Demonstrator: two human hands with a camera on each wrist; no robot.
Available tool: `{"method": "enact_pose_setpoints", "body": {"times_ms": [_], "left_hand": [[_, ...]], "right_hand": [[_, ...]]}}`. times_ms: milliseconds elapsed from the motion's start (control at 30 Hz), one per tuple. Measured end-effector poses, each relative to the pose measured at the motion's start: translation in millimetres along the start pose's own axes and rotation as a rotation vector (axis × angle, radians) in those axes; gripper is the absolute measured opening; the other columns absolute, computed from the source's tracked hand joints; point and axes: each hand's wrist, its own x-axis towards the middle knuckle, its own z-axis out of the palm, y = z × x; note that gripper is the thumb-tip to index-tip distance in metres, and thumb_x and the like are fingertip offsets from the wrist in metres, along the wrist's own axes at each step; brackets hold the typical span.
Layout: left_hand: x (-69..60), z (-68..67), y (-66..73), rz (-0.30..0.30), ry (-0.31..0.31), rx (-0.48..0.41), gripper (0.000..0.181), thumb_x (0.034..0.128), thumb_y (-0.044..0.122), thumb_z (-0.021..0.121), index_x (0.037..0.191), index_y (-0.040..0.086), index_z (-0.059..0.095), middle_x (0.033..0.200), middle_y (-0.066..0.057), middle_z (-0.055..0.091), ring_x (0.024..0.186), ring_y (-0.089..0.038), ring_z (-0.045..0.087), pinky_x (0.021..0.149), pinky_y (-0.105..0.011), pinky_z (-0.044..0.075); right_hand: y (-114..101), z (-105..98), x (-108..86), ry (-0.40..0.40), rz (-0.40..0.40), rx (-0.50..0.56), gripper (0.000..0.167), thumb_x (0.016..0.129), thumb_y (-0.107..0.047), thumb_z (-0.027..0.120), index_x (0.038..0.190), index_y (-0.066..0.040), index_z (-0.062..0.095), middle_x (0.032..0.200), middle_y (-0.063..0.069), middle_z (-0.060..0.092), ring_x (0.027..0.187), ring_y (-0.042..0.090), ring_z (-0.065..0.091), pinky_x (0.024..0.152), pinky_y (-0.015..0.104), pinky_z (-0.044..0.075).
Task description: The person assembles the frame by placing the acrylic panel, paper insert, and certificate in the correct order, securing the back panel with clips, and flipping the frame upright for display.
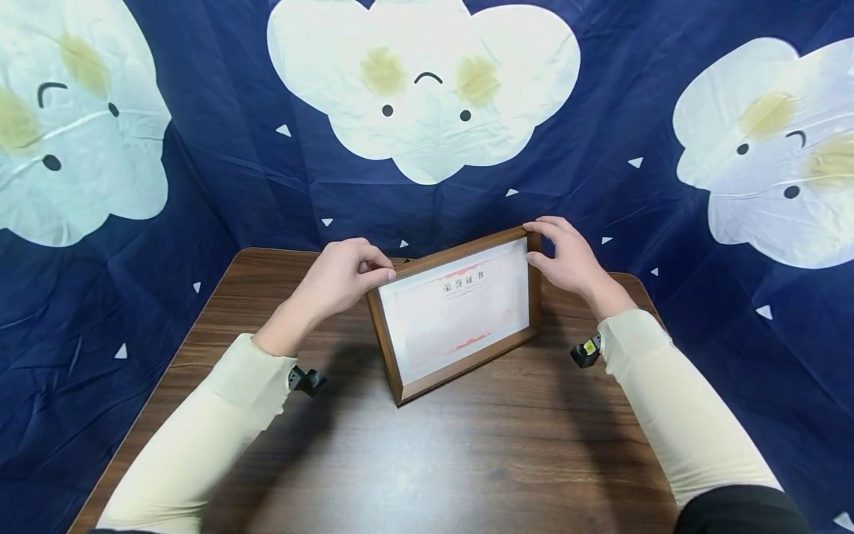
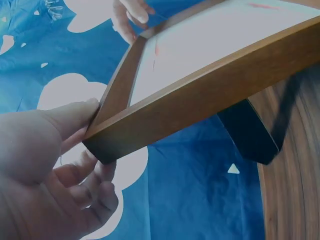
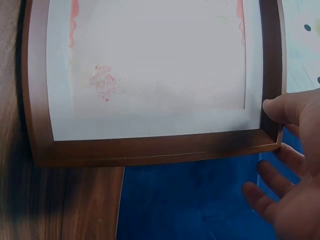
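Note:
A brown wooden picture frame (image 1: 389,345) stands on its lower long edge on the table, turned at an angle with its left side nearer me. Behind the glass lies a pale certificate (image 1: 460,315) with red trim and Chinese characters. My left hand (image 1: 342,276) pinches the upper left corner, thumb on the front side and fingers behind. At the upper right corner my right hand (image 1: 568,256) grips the frame, its thumb on the front border (image 3: 272,75). In the left wrist view, a black support leg (image 2: 250,132) sticks out from the frame's back.
The dark wood-grain table (image 1: 467,460) has its back edge just behind the frame. Blue cloth (image 1: 227,148) with white clouds (image 1: 427,81) hangs around the back and sides. Small black cameras (image 1: 307,382) are worn at both wrists.

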Motion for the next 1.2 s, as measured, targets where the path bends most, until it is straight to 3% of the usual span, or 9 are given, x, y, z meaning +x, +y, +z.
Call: {"method": "enact_pose_setpoints", "body": {"times_ms": [233,467,867,967,1200], "left_hand": [[0.5,0.1,-2.6,-0.022,0.052,0.070,0.012,0.0928,0.027,0.077,0.092,0.016,0.082,0.088,0.001,0.069,0.078,-0.018,0.059,0.071,-0.036,0.048],[2.0,-0.3,-10.4,-0.055,0.080,0.041,0.012,0.0919,0.025,0.077,0.093,0.015,0.081,0.091,-0.001,0.069,0.081,-0.020,0.060,0.073,-0.036,0.048],[7.9,4.5,-26.9,-0.129,0.154,0.000,0.016,0.0932,0.030,0.075,0.094,0.015,0.081,0.095,-0.004,0.068,0.086,-0.022,0.064,0.077,-0.040,0.050],[9.6,5.5,-28.1,-0.133,0.170,-0.023,0.016,0.0938,0.029,0.075,0.095,0.014,0.080,0.096,-0.005,0.068,0.087,-0.022,0.063,0.077,-0.040,0.050],[15.3,10.4,-35.0,-0.154,0.197,-0.084,0.018,0.0946,0.029,0.074,0.099,0.013,0.079,0.103,-0.006,0.069,0.092,-0.023,0.065,0.079,-0.041,0.052]], "right_hand": [[6.7,-3.5,-7.3,0.021,0.011,-0.004,0.051,0.099,-0.018,0.065,0.148,-0.013,0.053,0.159,0.014,0.039,0.146,0.039,0.036,0.116,0.061,0.034],[13.4,-4.4,-12.8,0.048,0.016,0.010,0.048,0.099,-0.018,0.065,0.146,-0.013,0.056,0.155,0.014,0.043,0.135,0.038,0.046,0.107,0.060,0.041],[18.8,2.3,-24.8,0.184,-0.023,0.089,0.035,0.099,-0.019,0.065,0.134,-0.011,0.067,0.143,0.014,0.054,0.121,0.033,0.054,0.100,0.054,0.044],[20.5,2.9,-26.7,0.225,-0.024,0.113,0.032,0.099,-0.017,0.065,0.130,-0.011,0.070,0.139,0.012,0.057,0.118,0.031,0.055,0.096,0.049,0.046],[27.8,5.1,-30.9,0.302,-0.009,0.136,0.025,0.100,-0.016,0.063,0.122,-0.011,0.075,0.126,0.007,0.064,0.104,0.022,0.056,0.083,0.024,0.042]]}}
